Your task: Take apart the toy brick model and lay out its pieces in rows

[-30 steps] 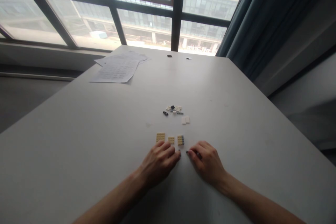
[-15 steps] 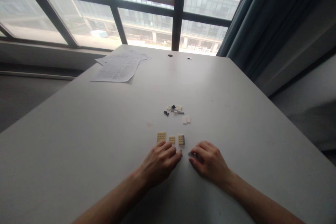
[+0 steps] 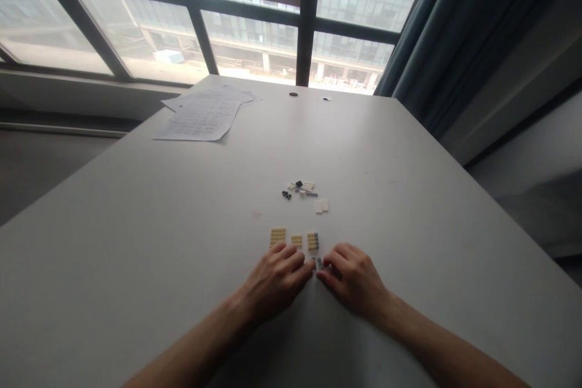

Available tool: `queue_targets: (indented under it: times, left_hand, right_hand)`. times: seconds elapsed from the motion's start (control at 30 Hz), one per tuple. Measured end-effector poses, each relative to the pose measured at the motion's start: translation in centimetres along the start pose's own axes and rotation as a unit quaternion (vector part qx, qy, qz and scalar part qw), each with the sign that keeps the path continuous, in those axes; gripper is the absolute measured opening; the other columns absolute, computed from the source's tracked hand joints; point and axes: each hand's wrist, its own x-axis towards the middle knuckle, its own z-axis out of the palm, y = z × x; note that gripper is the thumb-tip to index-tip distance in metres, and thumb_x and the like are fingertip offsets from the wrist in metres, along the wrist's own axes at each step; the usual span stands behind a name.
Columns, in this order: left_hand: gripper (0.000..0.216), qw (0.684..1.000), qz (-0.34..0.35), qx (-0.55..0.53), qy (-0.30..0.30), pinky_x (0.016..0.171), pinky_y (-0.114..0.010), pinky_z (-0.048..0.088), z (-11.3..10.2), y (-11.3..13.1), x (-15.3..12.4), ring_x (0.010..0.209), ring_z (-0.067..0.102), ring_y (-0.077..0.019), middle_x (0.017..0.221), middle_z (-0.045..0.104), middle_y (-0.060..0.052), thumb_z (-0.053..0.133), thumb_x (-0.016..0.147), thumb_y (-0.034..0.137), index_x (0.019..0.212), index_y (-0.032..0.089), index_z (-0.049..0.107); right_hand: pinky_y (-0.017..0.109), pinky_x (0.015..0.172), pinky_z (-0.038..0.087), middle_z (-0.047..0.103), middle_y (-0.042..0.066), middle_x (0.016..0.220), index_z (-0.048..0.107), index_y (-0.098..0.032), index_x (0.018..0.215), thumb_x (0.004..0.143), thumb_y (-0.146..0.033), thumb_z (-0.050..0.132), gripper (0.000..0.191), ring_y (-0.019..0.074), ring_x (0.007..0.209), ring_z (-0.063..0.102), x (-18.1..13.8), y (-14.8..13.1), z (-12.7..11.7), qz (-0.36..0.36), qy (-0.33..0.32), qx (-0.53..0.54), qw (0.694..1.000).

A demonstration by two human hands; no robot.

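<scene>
My left hand (image 3: 275, 279) and right hand (image 3: 352, 276) meet fingertip to fingertip on the surface (image 3: 136, 242), each curled shut on a small grey piece (image 3: 318, 263) just below three tan plates (image 3: 295, 239); pressing them together squarely seems next.

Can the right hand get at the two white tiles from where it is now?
Probably yes. The two white tiles lie bare on the table, beyond the right hand, with nothing between. But its fingertips, with the left hand, pinch a small grey piece, so its grip is occupied.
</scene>
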Motion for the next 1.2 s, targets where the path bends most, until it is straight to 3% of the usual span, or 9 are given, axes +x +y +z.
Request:
queue_targets:
  times: [0.3,1.2]
  left_hand:
    - [0.009,1.000,0.013,0.001,0.025,0.066,-0.031,0.035,-0.35,-0.09,0.08,0.066,0.045,-0.0161,0.070,0.053,-0.001,0.050,0.091,0.018,0.093,0.018,0.059]
    - [0.011,1.000,-0.011,0.011,0.017,0.068,-0.033,0.040,-0.19,0.15,0.23,0.070,0.051,-0.0172,0.073,0.056,-0.001,0.052,0.090,0.022,0.099,0.019,0.059]
  right_hand:
    - [0.029,0.074,0.040,0.062,0.005,0.085,0.063,-0.019,0.087,0.087,-0.027,0.061,0.008,0.0190,0.080,0.054,-0.56,0.88,0.29,-0.019,0.041,0.031,0.998]
    - [0.030,0.074,0.042,0.062,0.005,0.085,0.064,-0.020,0.088,0.089,-0.025,0.056,0.009,0.0187,0.080,0.056,0.09,0.00,0.31,-0.008,0.041,0.026,0.999]
